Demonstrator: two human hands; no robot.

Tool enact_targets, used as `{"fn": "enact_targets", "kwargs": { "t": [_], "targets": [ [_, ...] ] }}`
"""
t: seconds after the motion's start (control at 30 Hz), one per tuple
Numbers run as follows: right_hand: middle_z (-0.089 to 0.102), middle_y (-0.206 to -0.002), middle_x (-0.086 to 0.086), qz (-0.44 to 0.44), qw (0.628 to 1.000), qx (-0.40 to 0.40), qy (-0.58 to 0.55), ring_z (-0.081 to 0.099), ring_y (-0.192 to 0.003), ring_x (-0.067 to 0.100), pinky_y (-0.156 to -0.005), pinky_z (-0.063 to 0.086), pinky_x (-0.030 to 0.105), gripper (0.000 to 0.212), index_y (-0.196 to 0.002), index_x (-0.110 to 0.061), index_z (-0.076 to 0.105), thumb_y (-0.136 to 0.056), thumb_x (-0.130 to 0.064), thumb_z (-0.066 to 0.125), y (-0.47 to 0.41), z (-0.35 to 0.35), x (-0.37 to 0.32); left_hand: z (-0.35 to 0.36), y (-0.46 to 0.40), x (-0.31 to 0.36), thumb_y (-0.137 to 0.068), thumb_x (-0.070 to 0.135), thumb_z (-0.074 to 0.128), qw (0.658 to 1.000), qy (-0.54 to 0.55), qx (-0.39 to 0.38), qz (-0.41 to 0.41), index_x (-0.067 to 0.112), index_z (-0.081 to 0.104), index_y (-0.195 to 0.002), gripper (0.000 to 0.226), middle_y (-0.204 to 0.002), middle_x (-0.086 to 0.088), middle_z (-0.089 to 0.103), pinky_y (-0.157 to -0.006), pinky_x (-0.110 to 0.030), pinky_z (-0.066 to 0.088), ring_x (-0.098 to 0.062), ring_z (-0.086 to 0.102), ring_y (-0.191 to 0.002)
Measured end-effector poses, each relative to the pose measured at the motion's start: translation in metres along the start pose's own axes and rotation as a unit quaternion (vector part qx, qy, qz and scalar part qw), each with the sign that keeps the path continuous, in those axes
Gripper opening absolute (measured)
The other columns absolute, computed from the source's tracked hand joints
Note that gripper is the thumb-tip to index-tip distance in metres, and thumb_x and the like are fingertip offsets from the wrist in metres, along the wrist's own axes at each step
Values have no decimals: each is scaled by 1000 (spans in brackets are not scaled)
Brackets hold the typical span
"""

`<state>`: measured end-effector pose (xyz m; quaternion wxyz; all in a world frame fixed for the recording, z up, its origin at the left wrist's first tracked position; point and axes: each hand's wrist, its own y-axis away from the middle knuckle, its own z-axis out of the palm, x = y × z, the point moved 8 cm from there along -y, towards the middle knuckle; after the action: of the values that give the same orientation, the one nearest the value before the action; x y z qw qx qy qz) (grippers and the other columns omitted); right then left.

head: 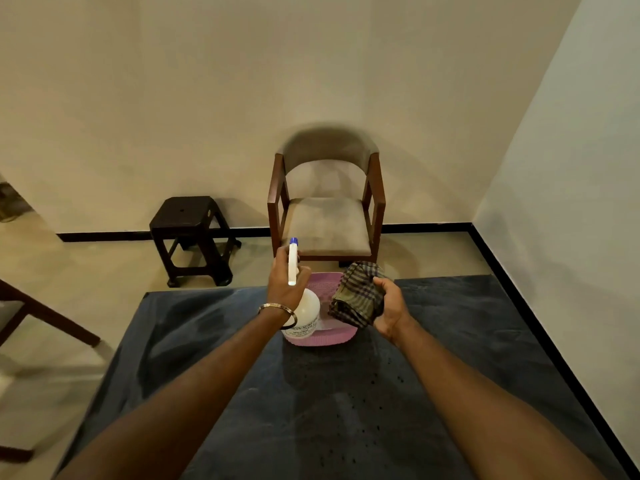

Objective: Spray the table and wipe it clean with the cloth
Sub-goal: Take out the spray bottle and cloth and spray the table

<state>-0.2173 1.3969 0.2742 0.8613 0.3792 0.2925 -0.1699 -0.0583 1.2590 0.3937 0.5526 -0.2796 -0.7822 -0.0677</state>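
I have the left hand (284, 287) clamped on the bottle (304, 315), nozzle aimed away (toward the chair (327, 202)), right hand (389, 311) gripping the cloth (356, 294), tabletop (311, 403) nearer.

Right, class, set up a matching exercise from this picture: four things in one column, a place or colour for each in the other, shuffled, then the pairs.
Things:
1. spray bottle
2. cloth
3. basket
4. stool

Descriptions:
A. pink, on the table
B. in the right hand
C. dark, on the floor by the chair
D. in the left hand

Pairs: 1-D, 2-B, 3-A, 4-C
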Motion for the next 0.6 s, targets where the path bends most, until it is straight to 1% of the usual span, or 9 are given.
{"fn": "enact_targets", "kwargs": {
  "t": [0.07,0.2,0.33,0.43,0.6],
  "targets": [
    [75,-107,18,3,1000,9,0,71,-98,33,-81,57,41,39,-111,-4,71,-98,-29,44,-10,0,4,4,-12,-11,-89,13,61,1000,7,4,-2,17,44,-122,36,-101,-12,54,-66,-18,45,-24,57,-84],
    [74,-110,18,5,1000,28,-1,70,-100,33,-80,57,40,38,-111,-4,71,-99,-29,46,-28,-2,11,13,-30,-32,-88,11,63,999,40,-2,0,16,46,-119,35,-89,0,53,-63,-13,46,-7,54,-74],
    [75,-110,17,16,999,38,-4,69,-101,33,-79,56,40,38,-112,-5,71,-99,-30,45,-42,-2,20,24,-44,-57,-87,14,66,999,40,2,6,12,49,-116,34,-96,-4,56,-65,-11,46,-10,54,-80],
    [75,-107,16,19,998,54,-7,70,-100,32,-77,56,39,38,-111,-6,72,-99,-31,46,-52,-7,27,34,-49,-77,-86,14,67,999,47,-9,3,12,49,-118,36,-101,0,57,-67,-8,46,-7,56,-85],
    [75,-108,16,19,997,64,-24,70,-100,32,-79,56,40,38,-113,-5,71,-99,-29,46,-64,-11,34,48,-48,-106,-86,14,66,999,32,-25,11,20,49,-115,34,-97,0,59,-70,-14,48,-10,60,-81]
  ]
}}
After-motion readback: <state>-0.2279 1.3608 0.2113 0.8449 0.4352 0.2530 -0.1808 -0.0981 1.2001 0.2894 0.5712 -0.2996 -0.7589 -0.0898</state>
